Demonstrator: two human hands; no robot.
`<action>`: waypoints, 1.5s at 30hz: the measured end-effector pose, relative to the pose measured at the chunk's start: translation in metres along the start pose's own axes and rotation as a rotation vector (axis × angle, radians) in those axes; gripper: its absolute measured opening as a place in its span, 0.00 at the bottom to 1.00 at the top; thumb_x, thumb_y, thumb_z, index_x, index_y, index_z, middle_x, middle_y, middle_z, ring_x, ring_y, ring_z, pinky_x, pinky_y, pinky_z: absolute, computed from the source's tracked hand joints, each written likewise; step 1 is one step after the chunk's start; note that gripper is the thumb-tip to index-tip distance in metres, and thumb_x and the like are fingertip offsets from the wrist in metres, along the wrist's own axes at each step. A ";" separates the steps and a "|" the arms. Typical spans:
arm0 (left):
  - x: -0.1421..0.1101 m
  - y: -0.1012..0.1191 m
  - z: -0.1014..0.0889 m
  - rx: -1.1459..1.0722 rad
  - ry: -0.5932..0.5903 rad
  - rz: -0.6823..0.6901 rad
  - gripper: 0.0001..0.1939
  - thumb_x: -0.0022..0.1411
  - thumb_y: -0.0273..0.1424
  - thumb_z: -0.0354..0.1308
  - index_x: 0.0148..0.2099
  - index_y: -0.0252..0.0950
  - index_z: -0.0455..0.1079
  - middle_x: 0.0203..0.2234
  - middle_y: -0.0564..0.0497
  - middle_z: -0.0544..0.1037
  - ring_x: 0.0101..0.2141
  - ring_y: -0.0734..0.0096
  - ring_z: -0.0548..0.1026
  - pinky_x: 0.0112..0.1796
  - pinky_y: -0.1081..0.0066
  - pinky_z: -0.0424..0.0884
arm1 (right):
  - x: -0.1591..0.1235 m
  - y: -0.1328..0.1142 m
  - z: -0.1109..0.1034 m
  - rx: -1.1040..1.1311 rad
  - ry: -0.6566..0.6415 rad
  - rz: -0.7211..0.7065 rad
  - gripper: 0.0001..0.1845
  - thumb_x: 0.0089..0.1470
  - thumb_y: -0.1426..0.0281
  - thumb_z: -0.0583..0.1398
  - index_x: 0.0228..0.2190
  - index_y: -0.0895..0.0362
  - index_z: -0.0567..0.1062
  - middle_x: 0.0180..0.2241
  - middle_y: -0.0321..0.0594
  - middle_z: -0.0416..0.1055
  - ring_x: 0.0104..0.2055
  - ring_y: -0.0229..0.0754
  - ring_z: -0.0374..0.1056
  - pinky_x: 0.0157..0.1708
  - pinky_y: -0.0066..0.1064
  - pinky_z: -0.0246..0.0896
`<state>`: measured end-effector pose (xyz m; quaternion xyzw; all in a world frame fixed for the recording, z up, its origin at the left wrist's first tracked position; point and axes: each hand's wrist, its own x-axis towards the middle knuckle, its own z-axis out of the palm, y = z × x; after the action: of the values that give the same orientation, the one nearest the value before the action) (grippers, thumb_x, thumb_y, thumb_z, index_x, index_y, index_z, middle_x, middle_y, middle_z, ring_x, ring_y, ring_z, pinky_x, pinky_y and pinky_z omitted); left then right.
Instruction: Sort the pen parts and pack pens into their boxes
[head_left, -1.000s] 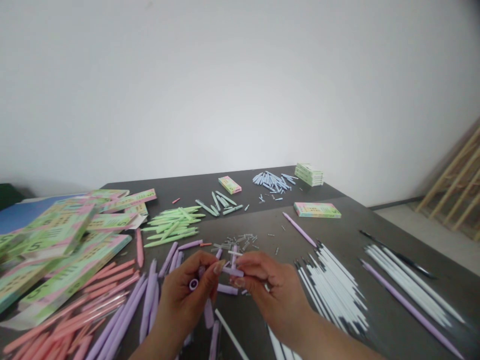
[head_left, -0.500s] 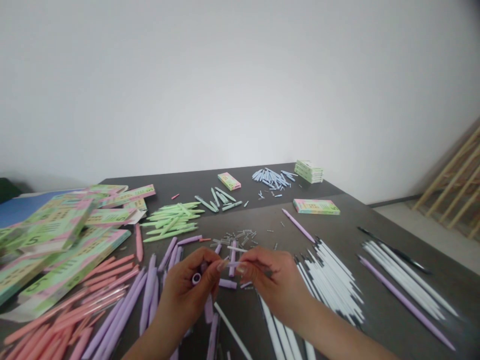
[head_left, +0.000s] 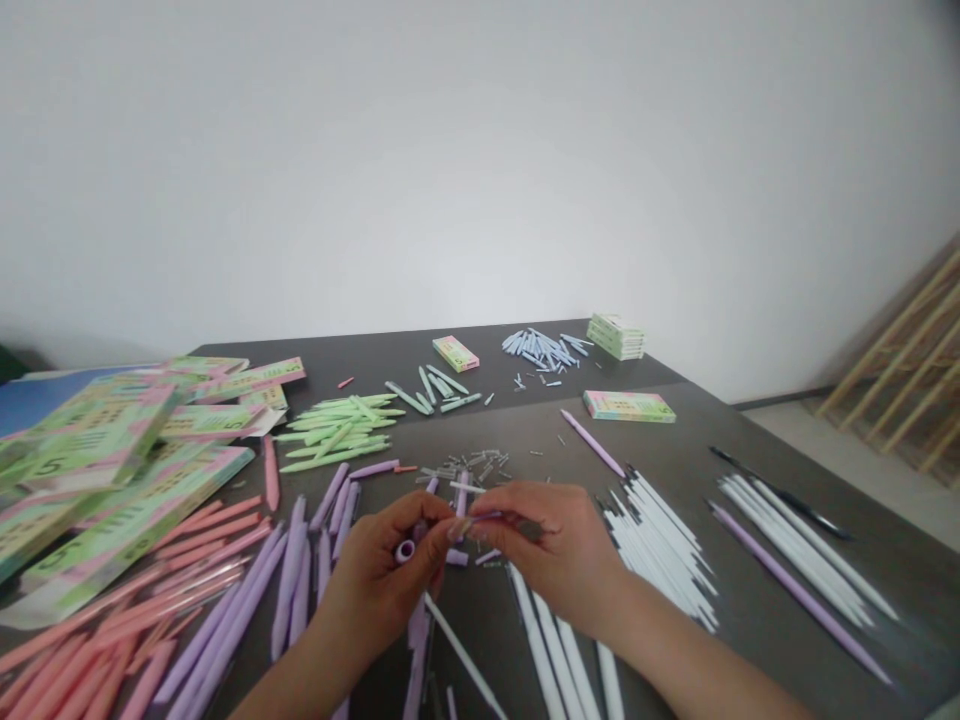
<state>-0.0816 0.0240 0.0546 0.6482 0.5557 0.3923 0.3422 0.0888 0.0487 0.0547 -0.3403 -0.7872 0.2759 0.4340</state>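
Observation:
Low in the middle of the dark table (head_left: pixel 675 440), my left hand (head_left: pixel 382 580) is closed round a purple pen barrel (head_left: pixel 406 551) with its open end facing me. My right hand (head_left: pixel 551 550) pinches a small purple pen piece (head_left: pixel 484 518) close to my left fingertips. Loose purple barrels (head_left: pixel 300 580) lie left of my hands, and small grey springs and bits (head_left: pixel 469 468) lie just beyond them. White refills (head_left: pixel 660 545) lie to the right of my right hand.
Pink barrels (head_left: pixel 97 640) and flat printed boxes (head_left: pixel 112 470) fill the left side. Green barrels (head_left: pixel 341 435), teal parts (head_left: pixel 435 390), blue parts (head_left: pixel 544 352) and more boxes (head_left: pixel 628 405) lie farther back. More white refills (head_left: pixel 802 545), a purple pen (head_left: pixel 795 595) and a wooden rack (head_left: pixel 900 390) are at the right.
My hands have drawn closer together, and the small piece in my right hand now sits right at my left fingertips. The view has shifted slightly.

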 end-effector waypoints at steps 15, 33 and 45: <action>0.006 0.000 0.000 -0.122 0.104 -0.142 0.14 0.53 0.41 0.55 0.26 0.35 0.68 0.10 0.59 0.64 0.15 0.78 0.59 0.19 0.76 0.53 | 0.006 0.017 -0.004 -0.015 -0.013 0.183 0.03 0.47 0.73 0.63 0.26 0.55 0.78 0.26 0.34 0.66 0.25 0.32 0.62 0.23 0.23 0.54; 0.020 -0.014 -0.019 -0.394 0.031 -0.325 0.18 0.53 0.42 0.53 0.20 0.36 0.60 0.07 0.59 0.58 0.12 0.81 0.50 0.15 0.75 0.43 | 0.002 0.049 0.018 -0.464 -0.426 0.234 0.06 0.48 0.75 0.59 0.29 0.56 0.76 0.30 0.37 0.69 0.34 0.37 0.65 0.31 0.25 0.53; 0.020 -0.016 -0.020 -0.408 0.012 -0.341 0.16 0.53 0.42 0.53 0.22 0.35 0.62 0.08 0.60 0.58 0.12 0.82 0.50 0.15 0.76 0.41 | -0.004 0.048 0.016 -0.528 -0.557 0.202 0.08 0.45 0.78 0.58 0.26 0.56 0.76 0.32 0.39 0.71 0.35 0.38 0.67 0.33 0.25 0.55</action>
<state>-0.1055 0.0463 0.0520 0.4606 0.5683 0.4368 0.5236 0.0903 0.0730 0.0096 -0.4279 -0.8814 0.1869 0.0720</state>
